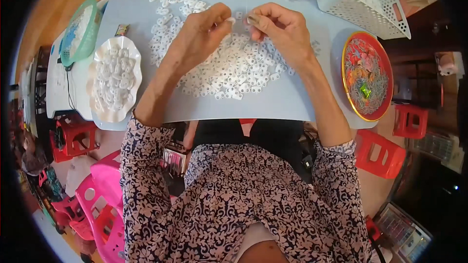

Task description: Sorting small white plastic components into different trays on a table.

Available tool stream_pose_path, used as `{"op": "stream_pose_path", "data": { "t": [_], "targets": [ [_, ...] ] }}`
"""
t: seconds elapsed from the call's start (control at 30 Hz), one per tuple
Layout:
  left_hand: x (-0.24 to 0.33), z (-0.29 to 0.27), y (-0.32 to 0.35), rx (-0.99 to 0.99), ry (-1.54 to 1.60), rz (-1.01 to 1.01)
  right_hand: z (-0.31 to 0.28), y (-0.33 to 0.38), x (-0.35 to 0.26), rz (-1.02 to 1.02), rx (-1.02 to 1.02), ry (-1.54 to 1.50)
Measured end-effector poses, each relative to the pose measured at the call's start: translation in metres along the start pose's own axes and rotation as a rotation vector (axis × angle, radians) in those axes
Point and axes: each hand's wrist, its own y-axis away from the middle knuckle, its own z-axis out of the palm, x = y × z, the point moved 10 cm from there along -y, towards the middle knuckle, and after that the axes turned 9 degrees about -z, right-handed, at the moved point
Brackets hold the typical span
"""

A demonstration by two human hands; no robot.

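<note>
Above a spread of small white plastic pieces with round holes (pixel 239 75), both my hands are raised close together. The fingers of my left hand (pixel 207 31) are closed in a pinch on one small white plastic piece (pixel 232 20). Across a narrow gap, my right hand (pixel 282 29) has its thumb and forefinger pressed together. Whatever is between those fingertips is too small to make out. To the right stands a red oval tray (pixel 388 68) with many thin grey pieces and some colourful bits in it. On the left, a white scalloped dish (pixel 109 115) holds more white pieces.
A white perforated basket (pixel 360 17) of white pieces stands at the far right. At the far left is a green basket (pixel 71 58) on a white surface. A small wrapped packet (pixel 122 29) lies behind the dish. Red stools (pixel 380 155) and a pink chair (pixel 100 204) surround the grey table (pixel 287 104).
</note>
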Motion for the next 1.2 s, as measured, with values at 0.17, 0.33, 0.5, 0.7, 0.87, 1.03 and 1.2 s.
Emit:
{"op": "stream_pose_path", "data": {
  "t": [0.17, 0.33, 0.5, 0.7, 0.87, 1.03, 1.2],
  "targets": [
    [0.010, 0.012, -0.009, -0.024, 0.251, 0.015, -0.008, -0.002, -0.005, -0.042, 0.065, -0.077],
    [0.014, 0.016, -0.016, -0.004, 0.282, 0.005, -0.015, -0.006, -0.004, -0.061, 0.077, -0.131],
    [0.000, 0.022, -0.021, -0.086, 0.674, -0.066, -0.015, -0.006, -0.005, -0.084, 0.098, -0.155],
    [-0.015, 0.034, -0.021, -0.118, 0.864, -0.184, -0.019, -0.004, -0.005, -0.060, 0.138, -0.167],
    [-0.006, 0.036, -0.019, -0.151, 0.838, -0.149, -0.019, -0.004, -0.011, -0.093, 0.155, -0.192],
    [-0.007, 0.042, -0.018, -0.215, 0.825, -0.169, -0.027, -0.005, -0.015, -0.159, 0.206, -0.163],
    [0.002, 0.021, -0.017, 0.003, 0.515, -0.103, -0.026, -0.005, -0.017, -0.188, 0.179, -0.105]
  ]
}}
